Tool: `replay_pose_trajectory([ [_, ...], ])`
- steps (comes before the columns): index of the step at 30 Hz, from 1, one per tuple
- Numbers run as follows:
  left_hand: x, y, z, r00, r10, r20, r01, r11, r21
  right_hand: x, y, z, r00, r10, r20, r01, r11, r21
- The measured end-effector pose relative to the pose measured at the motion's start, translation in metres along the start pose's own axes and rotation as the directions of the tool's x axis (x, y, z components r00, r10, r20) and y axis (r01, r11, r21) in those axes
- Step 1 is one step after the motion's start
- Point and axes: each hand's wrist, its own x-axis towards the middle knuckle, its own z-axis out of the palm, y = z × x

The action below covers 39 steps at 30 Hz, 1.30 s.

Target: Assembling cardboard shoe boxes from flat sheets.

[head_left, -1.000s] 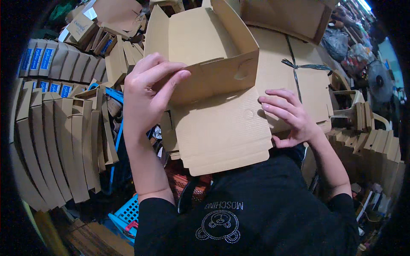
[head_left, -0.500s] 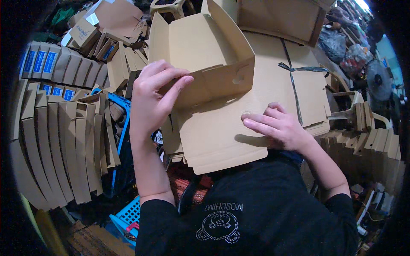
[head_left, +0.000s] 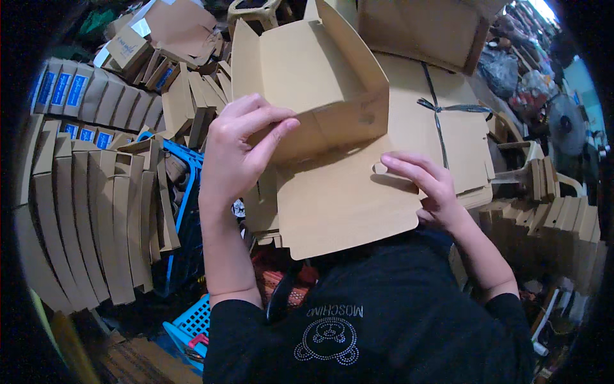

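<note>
- Watching the right hand (head_left: 427, 192) slide: a second ago it pinched the flat's right edge lower down; now it lies open, fingers spread, pressing the big bottom flap (head_left: 345, 205).
- Left hand (head_left: 240, 150) hasn't let go; thumb and fingers clamp the upright front wall of the cardboard box (head_left: 313, 89), held over my lap.
- Box has come closer and its walls stand steeper, so I judge the folding is moving along.
- Stacks of folded flats (head_left: 89, 211) sit at my left.
</note>
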Motion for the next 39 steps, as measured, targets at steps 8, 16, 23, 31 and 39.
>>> replay_pose_trajectory([
  [8, -0.001, -0.002, 0.005, 0.897, 0.107, 0.429, 0.007, 0.967, -0.255, 0.009, 0.01, 0.01, 0.898, 0.192, -0.395, -0.19, 0.981, 0.045],
  [16, -0.002, -0.003, 0.003, 0.834, 0.173, 0.523, -0.044, 0.967, -0.249, 0.031, 0.02, -0.004, 0.859, 0.242, -0.451, -0.243, 0.968, 0.056],
  [23, 0.0, 0.0, -0.003, 0.69, 0.393, 0.608, -0.231, 0.915, -0.33, 0.001, 0.105, 0.005, 0.717, 0.69, 0.096, -0.591, 0.529, 0.609],
  [31, -0.008, 0.027, -0.004, 0.639, 0.284, 0.714, -0.149, 0.957, -0.248, 0.046, 0.062, 0.018, 0.692, 0.699, 0.179, -0.619, 0.446, 0.647],
  [39, -0.017, 0.059, -0.005, 0.628, 0.381, 0.678, -0.2, 0.922, -0.333, 0.064, 0.04, 0.011, 0.822, 0.566, 0.056, -0.296, 0.341, 0.892],
])
